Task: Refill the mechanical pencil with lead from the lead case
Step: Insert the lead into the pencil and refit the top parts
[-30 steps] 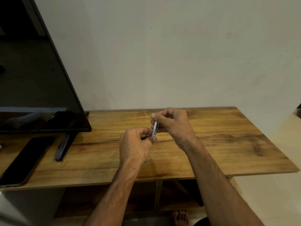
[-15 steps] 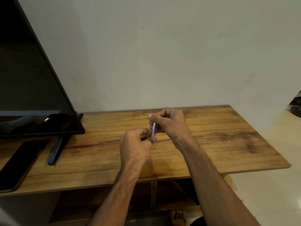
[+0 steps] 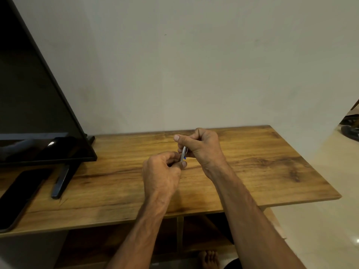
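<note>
A silver mechanical pencil [image 3: 183, 153] with a small blue mark stands nearly upright above the middle of the wooden table [image 3: 252, 171]. My right hand [image 3: 200, 146] grips its upper part, the thumb stretched out over the top end. My left hand [image 3: 162, 171] pinches its lower end between thumb and fingers. The two hands are almost touching. The pencil's tip and top are hidden by fingers. No lead case shows; I cannot tell whether a hand hides it.
A black TV screen [image 3: 35, 113] stands at the left on a slanted foot [image 3: 62, 181]. A dark phone [image 3: 19, 197] lies flat near the table's front left edge. A bare foot [image 3: 208, 259] shows under the table. Pale floor lies to the right.
Both hands keep the same hold on the pencil. The camera has turned slightly right, so the TV and phone sit further left in view.
</note>
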